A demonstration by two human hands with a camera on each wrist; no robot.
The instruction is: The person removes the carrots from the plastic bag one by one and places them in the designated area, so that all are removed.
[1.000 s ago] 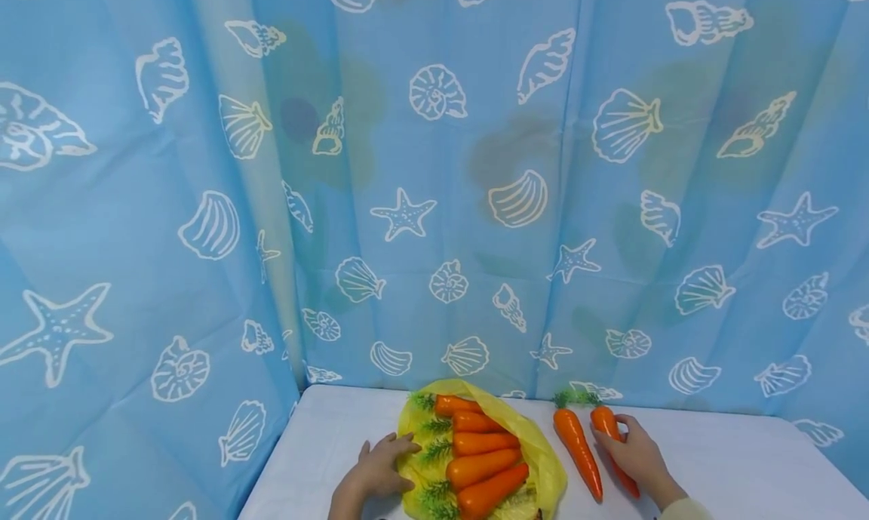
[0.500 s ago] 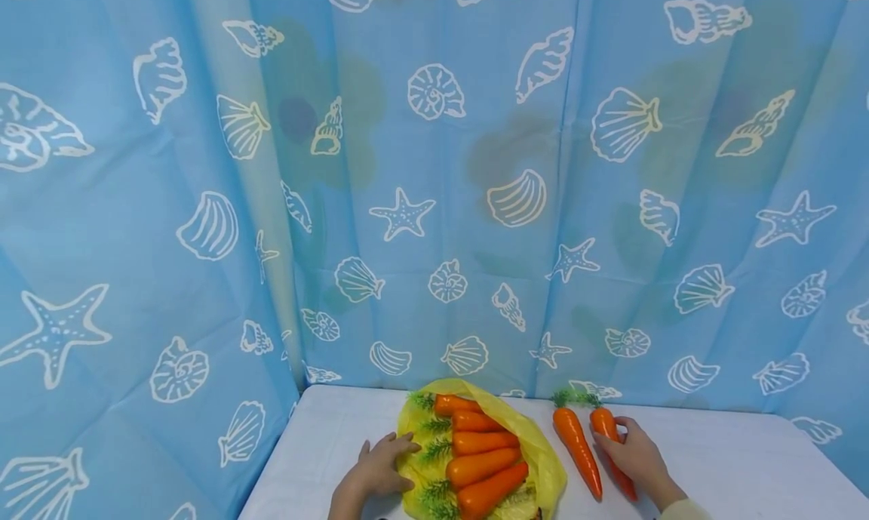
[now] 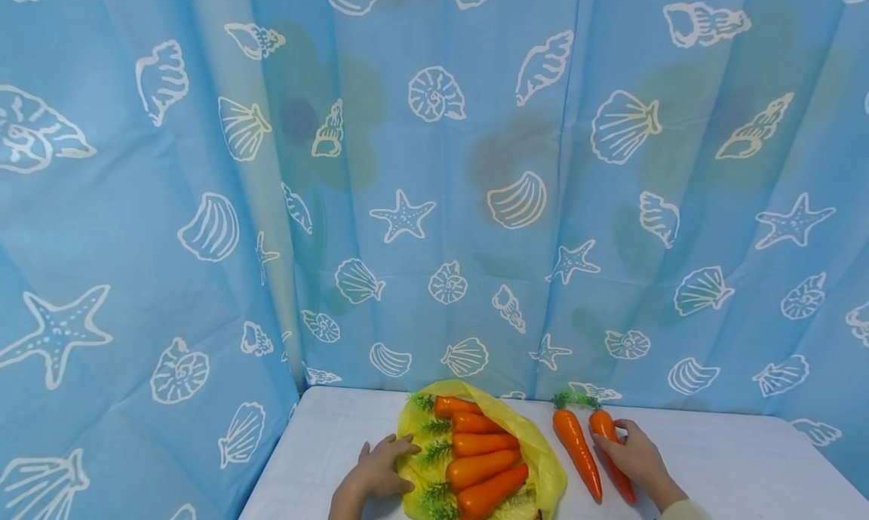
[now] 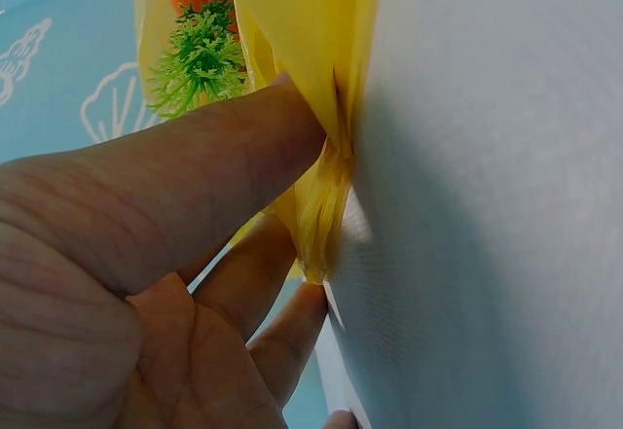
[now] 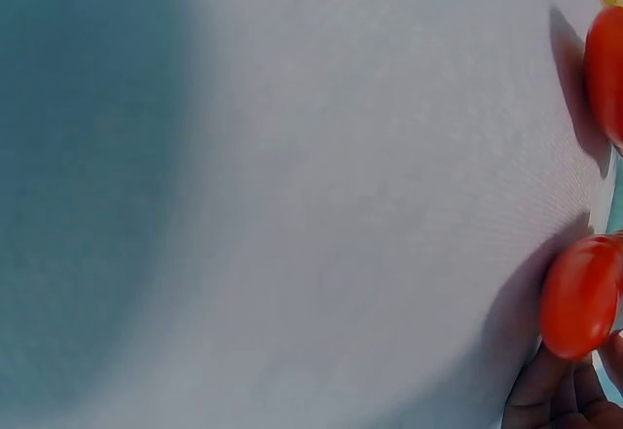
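A yellow plastic bag (image 3: 548,471) lies on the white table, with several glossy orange carrots (image 3: 483,467) side by side in it, their green tops pointing left. My left hand (image 3: 379,467) is at the bag's left edge. In the left wrist view, its thumb and fingers (image 4: 248,278) hold the gathered yellow plastic. Right of the bag lies a single carrot (image 3: 577,453), its top pointing away from me. Beside it, my right hand (image 3: 637,456) grips another carrot (image 3: 603,424) between thumb and fingers. Only the carrot's rounded end (image 5: 581,298) and part of the hand show in the right wrist view.
A blue curtain (image 3: 462,226) with white shell and starfish prints hangs behind the table and along its left side. The white table (image 3: 733,460) extends to the right of my right hand.
The carrot in my right hand has shifted very slightly left and nearer to me. My left hand, the bag and the other carrots stay as they were.
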